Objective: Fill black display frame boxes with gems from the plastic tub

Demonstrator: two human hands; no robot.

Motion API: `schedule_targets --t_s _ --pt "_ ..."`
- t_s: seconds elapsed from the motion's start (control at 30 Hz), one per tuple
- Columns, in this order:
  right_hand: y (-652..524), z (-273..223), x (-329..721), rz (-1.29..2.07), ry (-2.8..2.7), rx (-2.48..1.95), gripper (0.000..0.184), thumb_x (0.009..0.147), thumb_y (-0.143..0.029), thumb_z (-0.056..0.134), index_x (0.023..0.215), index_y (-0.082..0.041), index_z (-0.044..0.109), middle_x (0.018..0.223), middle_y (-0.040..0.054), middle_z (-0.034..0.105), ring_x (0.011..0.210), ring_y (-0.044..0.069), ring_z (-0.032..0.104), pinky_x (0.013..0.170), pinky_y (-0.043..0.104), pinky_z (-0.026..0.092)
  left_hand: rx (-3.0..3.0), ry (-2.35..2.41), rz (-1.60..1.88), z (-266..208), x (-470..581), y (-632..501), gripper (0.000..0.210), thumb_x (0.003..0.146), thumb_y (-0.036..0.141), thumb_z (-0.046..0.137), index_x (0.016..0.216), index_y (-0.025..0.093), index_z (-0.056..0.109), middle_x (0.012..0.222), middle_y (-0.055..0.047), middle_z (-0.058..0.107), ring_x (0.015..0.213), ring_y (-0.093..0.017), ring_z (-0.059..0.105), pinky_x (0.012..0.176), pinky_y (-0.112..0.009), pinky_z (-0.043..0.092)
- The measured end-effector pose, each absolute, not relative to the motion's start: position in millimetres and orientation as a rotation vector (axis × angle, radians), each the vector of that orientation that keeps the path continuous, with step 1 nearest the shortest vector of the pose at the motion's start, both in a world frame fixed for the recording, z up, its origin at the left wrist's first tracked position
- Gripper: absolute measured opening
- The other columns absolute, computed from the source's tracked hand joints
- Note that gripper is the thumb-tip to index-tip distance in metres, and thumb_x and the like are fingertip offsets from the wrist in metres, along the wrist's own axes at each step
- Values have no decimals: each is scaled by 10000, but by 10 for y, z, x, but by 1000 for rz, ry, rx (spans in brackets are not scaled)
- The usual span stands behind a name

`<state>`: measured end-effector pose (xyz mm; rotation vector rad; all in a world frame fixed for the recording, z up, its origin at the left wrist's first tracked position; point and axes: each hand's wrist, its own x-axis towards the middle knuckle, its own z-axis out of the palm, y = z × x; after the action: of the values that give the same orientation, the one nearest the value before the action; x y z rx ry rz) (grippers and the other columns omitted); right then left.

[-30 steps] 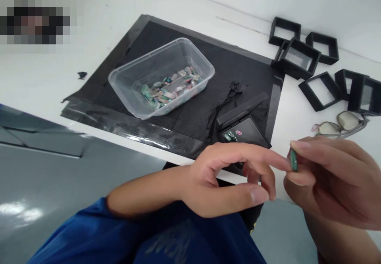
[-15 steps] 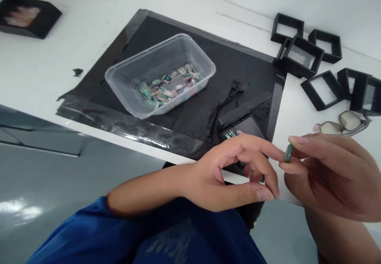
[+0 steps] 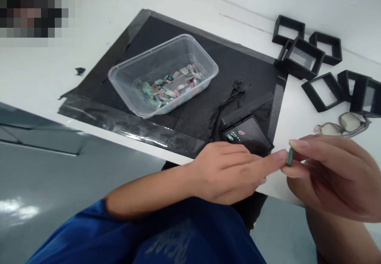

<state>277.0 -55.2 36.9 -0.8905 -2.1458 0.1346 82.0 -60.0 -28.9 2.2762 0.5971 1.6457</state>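
My right hand [image 3: 330,173] pinches a small, smooth green stone [image 3: 289,157] on edge between thumb and fingertip. From the left, my left hand [image 3: 228,173] reaches across with its thumb against the stone; its other fingers are curled under, their tips mostly hidden. Just beyond the left hand, a small black hinged case [image 3: 253,135] lies opened on the black mat, with several green pieces [image 3: 232,137] and a pink one [image 3: 241,132] inside. Farther left on the mat stands a clear plastic tub [image 3: 163,75] holding many mixed green, pink and white stones [image 3: 166,93].
The black mat [image 3: 190,125] is taped to a white table [image 3: 38,73]. Several black square frames [image 3: 303,58] lie at the right, some stacked, with eyeglasses [image 3: 342,125] in front. Black scraps [image 3: 238,85] lie on the mat. The far left corner is pixelated.
My left hand has turned over, its fingers curling in, and now its thumb rather than a fingertip touches the green stone. More of the black case shows. My right hand keeps its pinch.
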Motion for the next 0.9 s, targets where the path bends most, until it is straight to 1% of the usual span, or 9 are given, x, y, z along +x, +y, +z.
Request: schedule_targets --t_s 0.1,0.23,0.37,0.5,0.6,0.7,0.8,0.9 --pt "-564 378 2766 149 -2132 -867 585 926 -207 779 1472 -348 625 914 -25 807 689 159 719 598 308 624 2346 642 1613 -272 803 -574 436 896 24 515 1322 113 555 990 23 804 693 -78 683 644 -203 587" --pt "-565 389 2777 171 -2132 -870 566 910 -224 801 1440 -350 651 936 -30 818 679 155 727 610 299 627 2377 679 1607 -273 799 -563 354 940 53 472 1262 135 595 940 38 781 651 -73 655 621 -212 571" --pt "-565 386 2778 166 -2130 -857 478 915 -243 795 1368 -352 688 929 -32 826 652 167 736 578 312 637 2423 737 1607 -294 820 -566 355 960 65 455 1279 153 582 923 55 777 630 -67 633 595 -213 536" --pt "-578 384 2762 169 -2115 -905 487 898 -195 791 1341 -373 696 908 -22 831 648 197 742 561 348 648 2422 730 1618 -314 834 -566 361 981 93 471 1328 161 544 922 52 769 639 -69 626 601 -211 524" --pt "-578 375 2765 163 -2087 -878 472 871 -184 819 1304 -344 720 919 -32 831 674 176 741 581 318 648 2417 728 1629 -320 831 -567 375 984 101 476 1350 161 531 901 49 755 652 -75 634 596 -212 519" --pt "-566 361 2778 156 -2081 -831 509 860 -187 841 1339 -303 711 948 -34 830 691 145 728 597 282 634 2446 732 1570 -310 820 -569 355 986 109 482 1334 160 532 877 51 753 642 -75 635 601 -208 527" --pt "-554 338 2787 161 -2074 -807 580 862 -179 845 1409 -270 676 942 -24 827 690 142 712 594 290 619 2471 735 1538 -296 812 -568 355 988 105 474 1337 153 517 868 48 752 637 -76 638 599 -211 535" --pt "-542 314 2788 163 -2067 -777 657 833 -136 864 1446 -243 652 950 -11 825 702 143 697 600 299 608 2475 733 1528 -295 807 -568 375 978 88 469 1346 152 508 870 46 751 638 -80 635 601 -215 534"
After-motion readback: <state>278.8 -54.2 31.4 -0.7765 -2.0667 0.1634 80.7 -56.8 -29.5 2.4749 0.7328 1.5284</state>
